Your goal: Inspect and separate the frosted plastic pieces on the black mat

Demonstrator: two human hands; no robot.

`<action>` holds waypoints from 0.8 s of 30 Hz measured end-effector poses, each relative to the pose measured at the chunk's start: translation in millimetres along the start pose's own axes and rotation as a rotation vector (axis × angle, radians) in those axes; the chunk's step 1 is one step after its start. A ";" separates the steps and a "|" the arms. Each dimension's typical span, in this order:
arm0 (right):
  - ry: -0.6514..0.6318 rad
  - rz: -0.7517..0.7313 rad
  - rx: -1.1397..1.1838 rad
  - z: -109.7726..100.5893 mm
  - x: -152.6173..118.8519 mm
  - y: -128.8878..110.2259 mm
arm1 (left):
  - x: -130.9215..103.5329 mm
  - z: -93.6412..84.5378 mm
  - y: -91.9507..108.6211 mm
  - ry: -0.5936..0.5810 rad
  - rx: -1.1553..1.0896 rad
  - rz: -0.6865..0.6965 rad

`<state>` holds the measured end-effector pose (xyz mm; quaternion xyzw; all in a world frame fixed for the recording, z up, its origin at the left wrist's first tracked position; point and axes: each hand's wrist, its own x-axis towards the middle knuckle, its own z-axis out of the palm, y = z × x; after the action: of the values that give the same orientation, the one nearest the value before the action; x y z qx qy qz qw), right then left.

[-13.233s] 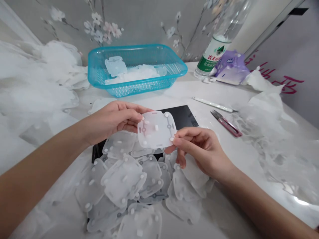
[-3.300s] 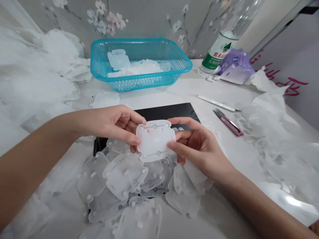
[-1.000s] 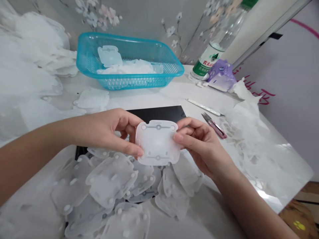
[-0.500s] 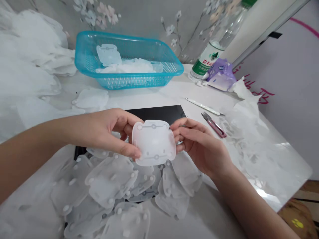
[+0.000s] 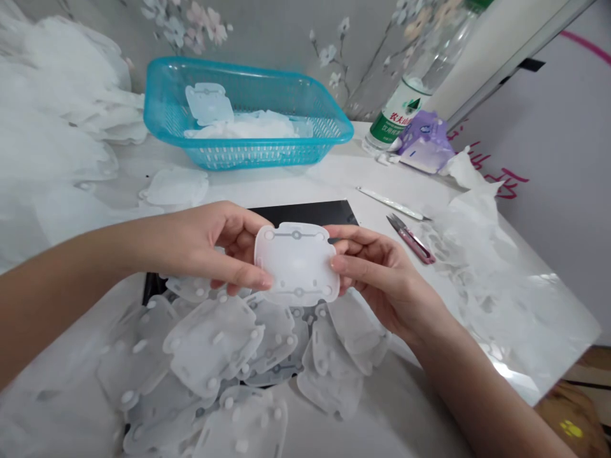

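Between my two hands is a translucent white moulded sheet (image 5: 298, 264) with rounded corners and grey line marks near its upper and lower edges. My left hand (image 5: 229, 251) pinches its left side, thumb on the near face and fingers behind. On the right edge, my right hand (image 5: 377, 264) grips it with the thumb in front. Below the hands lies a loose pile of similar moulded sheets (image 5: 214, 346), several with small round knobs. They partly cover a black mat (image 5: 305, 215).
A blue basket (image 5: 252, 154) holding more sheets stands at the back. To the right lie thread snips (image 5: 411, 240), a thin white pointed tool (image 5: 394, 203) and translucent scraps (image 5: 470, 273). A water bottle (image 5: 401, 114) and purple packet (image 5: 424, 143) stand behind; white sheets (image 5: 67, 95) are heaped left.
The held sheet has risen slightly. My right thumb has come round onto the sheet's front face at the right edge; my left hand keeps its hold.
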<state>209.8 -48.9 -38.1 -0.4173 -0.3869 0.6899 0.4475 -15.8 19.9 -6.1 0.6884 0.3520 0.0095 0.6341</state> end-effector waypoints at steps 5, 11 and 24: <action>0.056 -0.104 -0.084 -0.4 -0.8 3.2 | -5.3 3.7 9.5 0.053 -0.111 -0.044; -0.021 -0.198 -0.219 0.0 -3.3 1.4 | 5.1 -5.3 -8.7 0.160 -0.169 0.049; 0.073 -0.130 -0.317 7.3 -3.5 1.8 | 11.2 -4.8 -17.5 0.191 -0.064 0.144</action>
<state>203.4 -53.9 -36.4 -0.4815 -0.5005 0.5743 0.4334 -17.8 28.7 -25.4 0.6874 0.3600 0.1318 0.6169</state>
